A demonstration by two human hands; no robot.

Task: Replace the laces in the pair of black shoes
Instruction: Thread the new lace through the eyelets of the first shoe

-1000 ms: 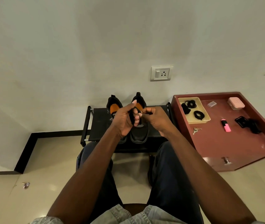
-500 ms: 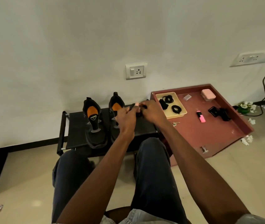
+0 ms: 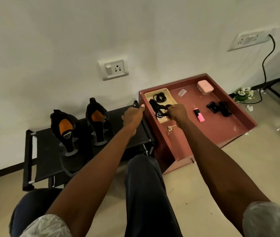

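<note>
Black laces (image 3: 160,110) lie bundled in the cream tray (image 3: 170,97), which sits at the near-left corner of the low reddish table (image 3: 221,127), at about 1 o'clock from my seat. My right hand (image 3: 176,113) reaches over the tray's near end; its grip is clamped on one bundle of the laces, fingers curled round the loops. A second coil (image 3: 159,97) lies further back in the same tray, apart from my hand.

My left hand (image 3: 132,116) hovers at 12 o'clock, above the right end of the black shoe rack (image 3: 47,161), just beside the table's left edge. Its fingers look curled inward with the thumb pointing toward the table; I cannot tell whether that grip holds anything.

Both black shoes (image 3: 67,132) stand side by side on the rack's top shelf at about 11 o'clock, orange insoles showing, toes toward me, eyelets bare.

Elsewhere on the table: keys (image 3: 170,128) just in front of the tray, a pink highlighter (image 3: 199,115) at centre, a pink box (image 3: 205,87) at the far edge, and dark items (image 3: 218,107) to its right.
</note>
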